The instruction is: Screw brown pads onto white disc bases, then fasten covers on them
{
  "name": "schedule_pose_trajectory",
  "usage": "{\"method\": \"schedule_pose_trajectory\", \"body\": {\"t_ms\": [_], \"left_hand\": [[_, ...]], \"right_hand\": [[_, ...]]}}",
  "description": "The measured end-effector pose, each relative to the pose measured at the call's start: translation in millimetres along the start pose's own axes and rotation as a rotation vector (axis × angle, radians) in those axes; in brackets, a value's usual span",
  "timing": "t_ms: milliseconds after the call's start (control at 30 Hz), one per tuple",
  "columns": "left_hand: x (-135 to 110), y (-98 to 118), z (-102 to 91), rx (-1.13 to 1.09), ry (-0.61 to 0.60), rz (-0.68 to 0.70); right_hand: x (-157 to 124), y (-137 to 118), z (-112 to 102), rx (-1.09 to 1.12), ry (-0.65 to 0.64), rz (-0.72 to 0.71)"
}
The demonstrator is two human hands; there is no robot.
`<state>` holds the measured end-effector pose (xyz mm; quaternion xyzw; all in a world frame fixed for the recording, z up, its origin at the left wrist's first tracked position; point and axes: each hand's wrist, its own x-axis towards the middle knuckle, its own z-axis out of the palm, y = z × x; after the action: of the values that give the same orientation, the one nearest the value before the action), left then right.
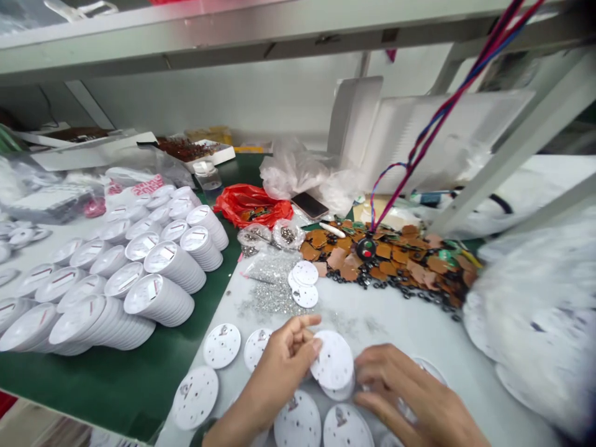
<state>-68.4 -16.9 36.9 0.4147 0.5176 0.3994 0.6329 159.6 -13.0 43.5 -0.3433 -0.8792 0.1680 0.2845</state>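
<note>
My left hand (291, 357) pinches the edge of a round white plastic disc (332, 363) between thumb and fingers. Small holes dot the disc, and another disc edge shows just beneath it. To its right is my right hand (400, 382), slightly blurred, its thumb and fingers apart and nothing visible between them. Around both hands lie several more white discs, such as one at the left (222, 346) and one in front (298, 419), some with a small metal piece on them. Two or three overlapping discs (305, 282) rest beside a heap of tiny silvery parts (267, 288).
Stacked white round covers (161, 298) fill the green table at left. Behind are a red plastic bag (254, 202), a phone (310, 205) and brown board pieces (400, 254) with black rings. Twisted wires (419, 136) hang down to a black button piece (366, 248). A plastic bag (544, 310) bulges at right.
</note>
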Motion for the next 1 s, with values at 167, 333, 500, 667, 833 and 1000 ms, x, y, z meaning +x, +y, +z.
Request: {"method": "schedule_pose_trajectory", "body": {"t_ms": [167, 333, 500, 667, 833, 1000], "left_hand": [[3, 0, 11.2, 0.119, -0.224, -0.040], [5, 3, 32.8, 0.231, -0.337, -0.020], [6, -11, 31.3, 0.782, -0.269, 0.288], [12, -35, 35.5, 1.054, -0.289, 0.453], [13, -40, 41.1, 1.079, -0.274, 0.491], [16, -45, 40.9, 1.050, -0.239, 0.539]], "right_hand": [[-18, -1, -24, -0.092, -0.067, -0.108], [-37, 0, -24, -0.088, -0.166, -0.048], [-55, 21, -27, -0.305, 0.044, 0.004], [-55, 36, -17, -0.333, -0.053, 0.038], [-54, 38, -5, -0.318, -0.079, 0.078], [-49, 33, 5, -0.320, 0.090, 0.022]]}}
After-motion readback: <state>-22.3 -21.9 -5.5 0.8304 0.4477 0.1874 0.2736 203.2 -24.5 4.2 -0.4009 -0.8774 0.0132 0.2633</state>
